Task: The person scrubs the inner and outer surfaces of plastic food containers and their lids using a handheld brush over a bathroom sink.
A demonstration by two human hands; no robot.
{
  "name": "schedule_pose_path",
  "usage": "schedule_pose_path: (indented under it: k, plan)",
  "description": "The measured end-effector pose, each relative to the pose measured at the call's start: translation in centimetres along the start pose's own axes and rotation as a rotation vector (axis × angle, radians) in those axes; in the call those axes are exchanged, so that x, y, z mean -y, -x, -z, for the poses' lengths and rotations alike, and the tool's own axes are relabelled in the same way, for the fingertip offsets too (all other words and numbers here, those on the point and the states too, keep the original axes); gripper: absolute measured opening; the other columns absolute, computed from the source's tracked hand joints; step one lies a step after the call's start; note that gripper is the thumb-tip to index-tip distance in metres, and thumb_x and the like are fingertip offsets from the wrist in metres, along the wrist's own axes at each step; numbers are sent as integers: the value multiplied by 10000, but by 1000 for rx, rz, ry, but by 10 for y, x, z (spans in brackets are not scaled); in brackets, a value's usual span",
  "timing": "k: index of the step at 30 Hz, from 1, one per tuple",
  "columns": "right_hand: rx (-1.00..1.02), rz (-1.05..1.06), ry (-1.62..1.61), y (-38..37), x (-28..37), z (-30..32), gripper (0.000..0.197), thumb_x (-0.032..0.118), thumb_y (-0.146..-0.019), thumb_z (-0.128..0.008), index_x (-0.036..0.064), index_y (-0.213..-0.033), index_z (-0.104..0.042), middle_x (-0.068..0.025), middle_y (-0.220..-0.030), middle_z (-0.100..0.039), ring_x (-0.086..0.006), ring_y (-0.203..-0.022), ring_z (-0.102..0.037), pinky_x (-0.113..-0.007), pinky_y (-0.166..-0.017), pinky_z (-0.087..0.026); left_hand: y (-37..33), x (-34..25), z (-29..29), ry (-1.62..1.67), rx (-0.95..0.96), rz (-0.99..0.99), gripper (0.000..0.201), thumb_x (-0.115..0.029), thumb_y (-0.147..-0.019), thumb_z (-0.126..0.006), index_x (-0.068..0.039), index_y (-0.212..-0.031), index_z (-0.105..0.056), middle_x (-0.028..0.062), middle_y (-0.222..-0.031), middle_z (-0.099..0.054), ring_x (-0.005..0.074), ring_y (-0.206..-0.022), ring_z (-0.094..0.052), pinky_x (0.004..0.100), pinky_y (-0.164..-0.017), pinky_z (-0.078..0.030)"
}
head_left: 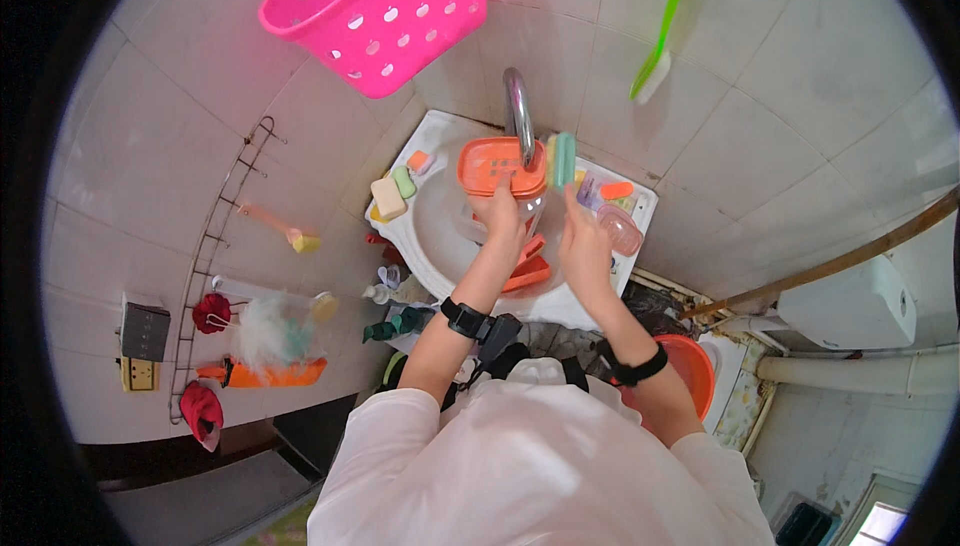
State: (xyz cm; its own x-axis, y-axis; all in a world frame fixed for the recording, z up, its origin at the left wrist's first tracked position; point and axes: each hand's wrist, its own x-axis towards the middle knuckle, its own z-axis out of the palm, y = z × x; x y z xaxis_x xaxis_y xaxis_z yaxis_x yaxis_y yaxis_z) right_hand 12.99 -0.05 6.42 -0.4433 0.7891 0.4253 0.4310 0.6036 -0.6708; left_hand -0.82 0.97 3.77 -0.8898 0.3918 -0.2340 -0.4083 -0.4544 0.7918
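Observation:
My left hand [500, 214] holds an orange-lidded clear plastic container [502, 168] over the white basin [440, 236], just below the curved metal tap [518, 111]. Beside it, my right hand [583, 236] grips a green and yellow sponge [563, 160] upright, next to the container's right side. In the basin under my hands lie orange lids [530, 268]. A clear pinkish container [620, 230] rests on the basin's right rim.
Soap bars and sponges [392, 194] sit on the basin's left rim. A pink perforated basket [380, 6] and a green brush [660, 36] hang on the tiled wall. A wire rack [215, 236] with brushes is at left, an orange bucket [692, 371] at right.

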Motion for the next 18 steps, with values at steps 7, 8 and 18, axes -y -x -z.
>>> schedule_pose_path:
  k: [7,8,18]
  plan:
    - [-12,-25,-2,-4,-1,3,458,2,-802,-500,17,-1259,-496,-273,-781,-592,-401,-691,-593,-452,-598,-466,3,11,13,-86,1,-35,459,43,-840,-555,-46,-1260,-395,112,-1196,-530,223,-1084,-537,342,-918,-462]
    - [-10,-24,-4,-4,1,10,458,2,-802,-500,17,-1259,-496,-273,-781,-592,-401,-691,-593,-452,-598,-466,4,7,16,-87,-1,-36,459,43,-840,-555,-46,-1260,-395,112,-1196,-530,223,-1084,-537,342,-918,-462]
    - [307,73,59,-8,-38,52,390,13,-844,-483,65,-1227,-530,-225,-1043,-587,-371,-964,-573,-390,-856,-446,-16,-23,36,-291,432,202,487,36,-803,-597,-31,-1244,-401,111,-1159,-557,216,-996,-602,333,-808,-541]
